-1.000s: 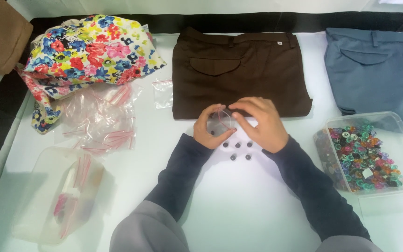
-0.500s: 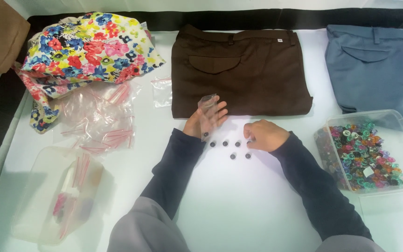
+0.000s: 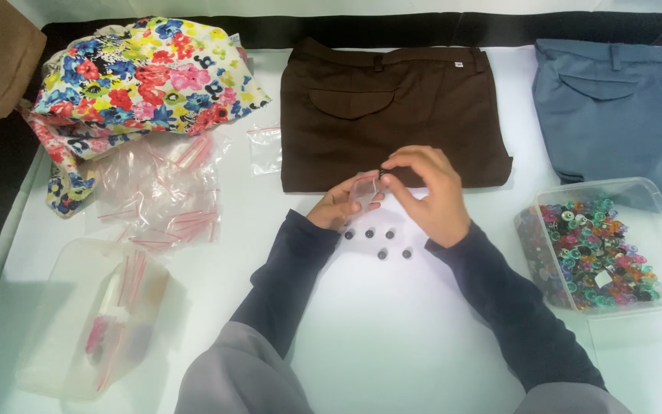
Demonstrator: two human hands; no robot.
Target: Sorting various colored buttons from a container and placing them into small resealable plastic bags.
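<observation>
Your left hand (image 3: 336, 208) cradles a small clear zip bag (image 3: 364, 189) from below, fingers curled under it, so its mouth faces your right hand (image 3: 430, 195), which closes thumb and fingertips at the bag's top edge; whether a button sits in that pinch cannot be told. Just below both hands, five small dark buttons (image 3: 381, 241) lie loose on the white table (image 3: 392, 337), within easy reach of either hand.

Right of your right hand, a clear plastic tub (image 3: 653, 207) stands open, heaped with buttons in many colours (image 3: 595, 257). Well left of your left hand, nearer to you, a lidded clear container (image 3: 101, 314) holds more zip bags; beyond it a loose pile of empty bags with red seals (image 3: 166, 195) is spread out.

Just beyond your hands lie folded brown trousers (image 3: 392, 107), pocket up. To the far right, folded blue-grey trousers (image 3: 622, 107); to the far left, a bunched floral garment (image 3: 128, 77).
</observation>
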